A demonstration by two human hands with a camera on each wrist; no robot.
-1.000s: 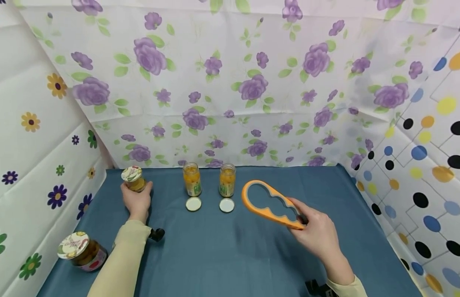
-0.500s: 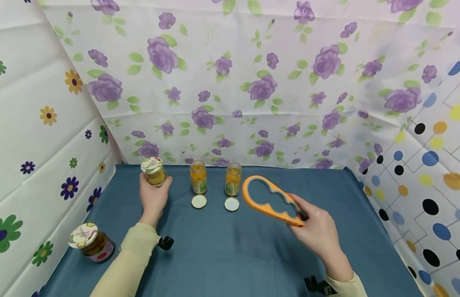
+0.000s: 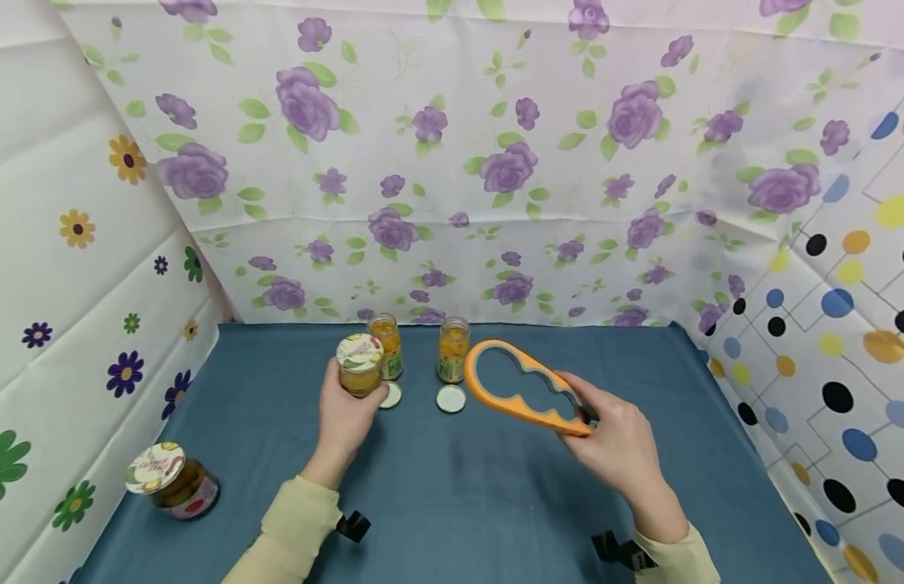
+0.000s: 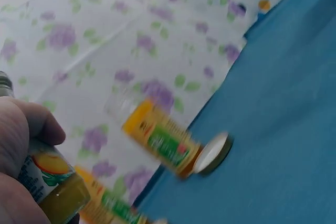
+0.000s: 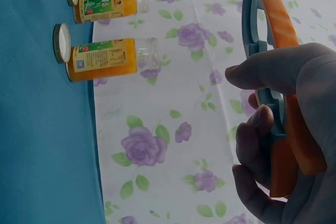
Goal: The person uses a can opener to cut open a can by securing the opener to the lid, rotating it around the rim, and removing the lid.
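My left hand (image 3: 346, 422) grips a small glass jar (image 3: 360, 369) with a fruit-patterned lid, held up over the table. In the left wrist view, the jar's peach label (image 4: 50, 170) shows beside my thumb. My right hand (image 3: 618, 442) holds an orange jar opener (image 3: 521, 405) with a grey scalloped inner edge; its looped end points left. Behind the held jar stands an uncapped jar of orange fruit (image 3: 386, 345), partly covered by it. To its right is a second uncapped jar (image 3: 454, 349). One lid (image 3: 450, 398) lies in front of that jar, another lid (image 3: 390, 395) is half hidden.
A larger lidded jar (image 3: 182, 485) of dark contents stands at the table's left edge. Blue cloth (image 3: 452, 503) covers the table. A floral sheet (image 3: 452, 162) hangs behind, with patterned sheets along both sides.
My left hand has lifted the small jar from the far left and carried it rightward, to in front of the left uncapped jar. The right hand with the jar opener has barely moved.
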